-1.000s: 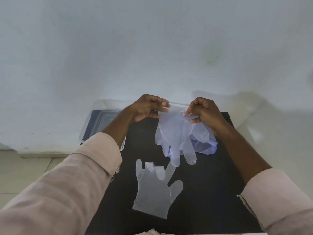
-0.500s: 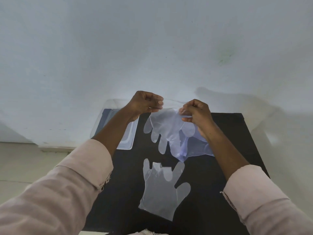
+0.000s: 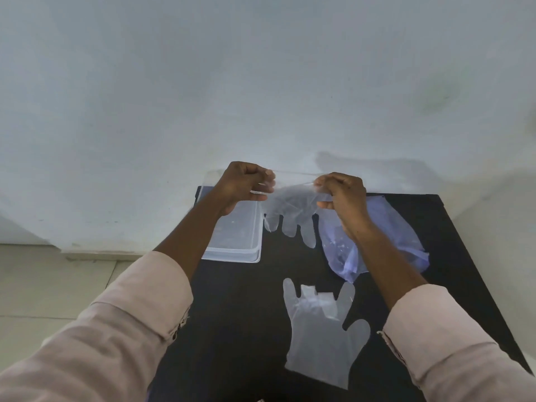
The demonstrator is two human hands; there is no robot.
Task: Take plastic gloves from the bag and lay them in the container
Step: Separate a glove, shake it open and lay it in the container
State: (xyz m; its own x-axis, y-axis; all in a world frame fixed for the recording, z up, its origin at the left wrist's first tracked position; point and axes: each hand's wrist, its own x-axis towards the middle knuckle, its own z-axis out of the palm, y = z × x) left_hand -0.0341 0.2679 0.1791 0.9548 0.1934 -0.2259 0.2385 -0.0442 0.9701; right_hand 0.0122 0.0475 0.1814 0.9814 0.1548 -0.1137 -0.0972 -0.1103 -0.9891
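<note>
- Above the far edge of the black table, the left hand and the right hand each pinch one side of the cuff of a clear plastic glove; both hands are clenched on the film, and the glove hangs between them with its fingers pointing down.
- The held glove hangs just to the right of the container and just to the left of the bluish bag; whether its fingertips touch the table cannot be told.
- The container, a clear shallow tray, sits at the far left of the table, partly under the left forearm. No glove can be made out inside it.
- A second glove lies flat on the table nearer the person, well apart from the container.
- Step in hand, by judgement: transfer of the held glove from bag to container.
- Next move, by judgement: carry the glove leftward over the tray, lower it flat, then release both pinches. Thin film may cling to the fingers or fold.
</note>
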